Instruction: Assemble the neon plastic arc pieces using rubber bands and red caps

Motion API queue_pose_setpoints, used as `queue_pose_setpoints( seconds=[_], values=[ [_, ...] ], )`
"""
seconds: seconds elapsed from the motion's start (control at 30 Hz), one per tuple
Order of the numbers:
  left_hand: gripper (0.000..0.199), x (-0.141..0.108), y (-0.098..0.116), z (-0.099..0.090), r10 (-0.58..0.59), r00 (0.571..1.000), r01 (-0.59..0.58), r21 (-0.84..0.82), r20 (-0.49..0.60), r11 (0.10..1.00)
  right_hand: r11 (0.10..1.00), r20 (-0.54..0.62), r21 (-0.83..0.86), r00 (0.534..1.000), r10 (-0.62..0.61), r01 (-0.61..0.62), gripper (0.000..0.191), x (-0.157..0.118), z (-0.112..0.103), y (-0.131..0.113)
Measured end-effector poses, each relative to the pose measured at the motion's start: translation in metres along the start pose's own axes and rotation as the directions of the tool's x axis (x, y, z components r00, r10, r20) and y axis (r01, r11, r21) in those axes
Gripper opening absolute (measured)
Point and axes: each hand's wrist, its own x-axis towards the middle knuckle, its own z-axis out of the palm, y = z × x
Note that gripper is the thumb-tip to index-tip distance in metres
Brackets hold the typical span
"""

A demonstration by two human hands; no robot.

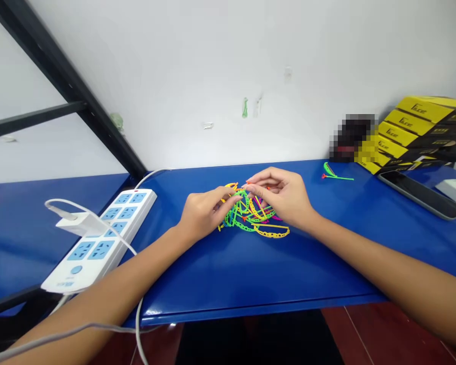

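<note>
Head view: left hand [203,214] and right hand [279,195] touch a neon plastic tangle [251,218], both grips nearly together, clamping unclear.

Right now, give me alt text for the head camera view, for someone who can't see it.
The left hand and right hand meet over a tangle of neon plastic strips on a blue tabletop. A white power strip lies to the left; yellow-and-black boxes and a phone lie to the right.
</note>
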Motion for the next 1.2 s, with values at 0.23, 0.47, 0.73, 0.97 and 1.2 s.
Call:
queue_pose_setpoints(
  seconds=[0.23,0.47,0.73,0.97,1.2],
  values=[
    [0.017,-0.001,0.001,0.001,0.042,0.999,-0.042,0.008,-0.011,0.999,0.998,0.027,0.061,1.0,0.005,-0.007,0.026,-0.003,0.006,-0.002],
    [0.016,-0.002,0.004,0.008,-0.095,0.993,0.082,-0.177,-0.063,0.981,0.997,0.028,-0.03,0.997,-0.069,0.07,0.025,-0.006,0.006,0.0],
    [0.018,-0.005,0.006,0.009,-0.194,0.981,0.192,-0.344,0.027,0.919,0.999,0.009,0.03,1.0,-0.022,0.021,0.019,-0.007,0.009,0.001],
    [0.021,-0.004,0.008,0.009,-0.183,0.982,0.184,-0.345,0.037,0.92,0.999,-0.006,-0.008,0.999,-0.049,0.049,0.02,-0.005,0.004,-0.002],
    [0.02,-0.003,0.006,0.008,-0.194,0.981,0.181,-0.266,-0.025,0.947,1.0,0.04,-0.013,0.999,-0.014,0.015,0.026,-0.001,-0.001,-0.002]
  ],
)
